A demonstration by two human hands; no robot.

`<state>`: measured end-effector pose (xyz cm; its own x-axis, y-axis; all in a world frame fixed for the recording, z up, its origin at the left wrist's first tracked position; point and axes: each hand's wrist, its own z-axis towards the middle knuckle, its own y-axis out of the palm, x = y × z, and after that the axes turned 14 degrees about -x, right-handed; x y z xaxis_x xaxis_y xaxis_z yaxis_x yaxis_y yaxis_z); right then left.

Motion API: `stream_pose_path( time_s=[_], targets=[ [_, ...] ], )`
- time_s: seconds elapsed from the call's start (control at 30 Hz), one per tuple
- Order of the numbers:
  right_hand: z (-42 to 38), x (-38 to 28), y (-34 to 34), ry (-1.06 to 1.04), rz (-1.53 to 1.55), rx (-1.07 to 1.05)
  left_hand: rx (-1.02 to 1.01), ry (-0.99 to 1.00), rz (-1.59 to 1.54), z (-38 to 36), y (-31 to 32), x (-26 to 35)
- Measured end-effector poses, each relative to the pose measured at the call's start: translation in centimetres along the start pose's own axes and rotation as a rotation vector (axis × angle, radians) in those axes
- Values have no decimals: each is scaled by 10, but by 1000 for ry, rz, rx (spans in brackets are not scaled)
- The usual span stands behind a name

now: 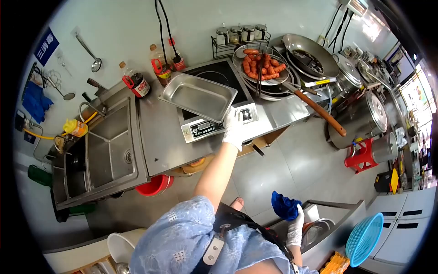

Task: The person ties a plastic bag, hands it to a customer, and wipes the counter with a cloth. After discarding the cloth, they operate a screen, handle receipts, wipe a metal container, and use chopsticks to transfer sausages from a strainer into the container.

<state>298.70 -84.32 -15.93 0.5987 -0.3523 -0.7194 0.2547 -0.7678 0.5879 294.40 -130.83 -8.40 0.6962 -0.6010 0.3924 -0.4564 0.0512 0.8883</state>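
My left hand (233,128), in a white glove, grips the near right corner of an empty rectangular metal tray (198,97). The tray lies over the induction cooker (214,123), slightly tilted; whether it touches the cooker I cannot tell. My right hand (296,226), also gloved in white, is low on the right with its fingers closed around a crumpled blue cloth (285,206), beside an open drawer (337,214). A strainer of red sausages (264,67) rests on stacked pans right of the cooker, its wooden handle (319,112) pointing toward me.
Sauce bottles (136,82) stand behind the counter's left part, near the metal sink (112,146). A wok (310,55) and a large pot (358,121) are at the right. A red stool (360,154), a red bucket (155,185) and a blue basket (364,239) are lower down.
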Motion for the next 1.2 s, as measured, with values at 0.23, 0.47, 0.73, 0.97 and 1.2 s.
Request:
stream_pose_path(
  time_s=[0.23,0.47,0.73,0.97,1.2],
  targets=[
    [73,-25,161,72,191,-407,22,21,-128,-5,-20,40],
    [137,-42,271,120,-243,-540,395,33,272,-95,-102,175],
    [225,-14,388,77,-642,-537,371,224,773,-157,-147,302],
    [228,19,459,158,-835,-1009,193,35,907,-192,-123,327],
    [211,49,455,17,-1080,-880,165,81,1008,-200,-113,319]
  ],
)
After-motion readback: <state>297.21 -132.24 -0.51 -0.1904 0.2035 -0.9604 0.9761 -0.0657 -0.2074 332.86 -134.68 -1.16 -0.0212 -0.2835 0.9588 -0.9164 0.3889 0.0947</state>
